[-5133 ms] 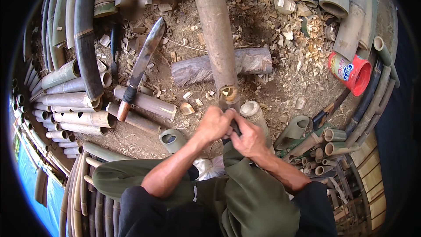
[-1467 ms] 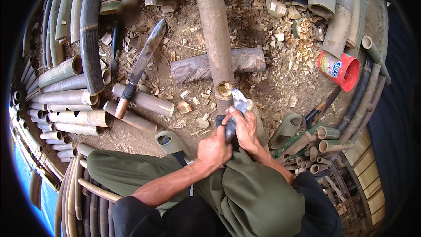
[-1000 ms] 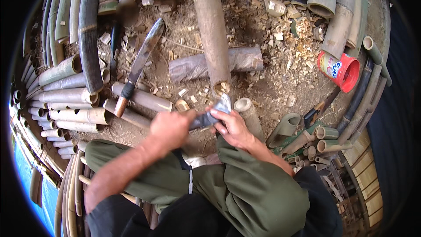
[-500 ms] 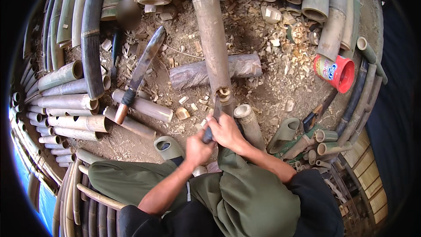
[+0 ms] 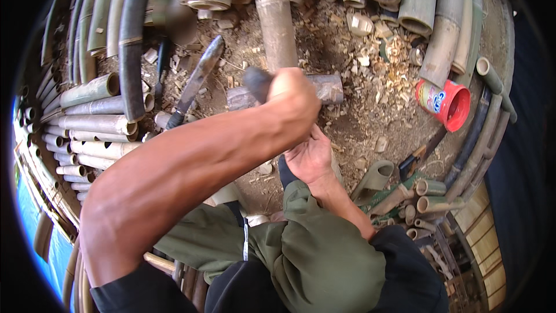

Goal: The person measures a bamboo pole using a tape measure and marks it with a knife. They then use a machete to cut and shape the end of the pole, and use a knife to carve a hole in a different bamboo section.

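Note:
My left hand (image 5: 292,95), a little blurred, is closed round a knife's dark handle (image 5: 258,84), whose butt points left. My hand and forearm hide the blade. A thick bamboo tube (image 5: 277,29) lies lengthwise ahead of me, its near part behind my left hand. Under that tube a short log (image 5: 327,88) lies crosswise. Just below my left hand is my right hand (image 5: 310,159), palm partly showing; its fingers are mostly hidden, so I cannot tell what they grip.
A large knife (image 5: 200,75) lies on the chip-strewn ground to the left, and another knife (image 5: 423,153) to the right. A red plastic jar (image 5: 454,107) stands out near stacked bamboo tubes (image 5: 431,0). An olive slipper (image 5: 373,182) is near my right knee.
My left hand has swung up and forward from near my lap with the knife handle, its forearm now crossing the view. My right hand has turned to show its palm.

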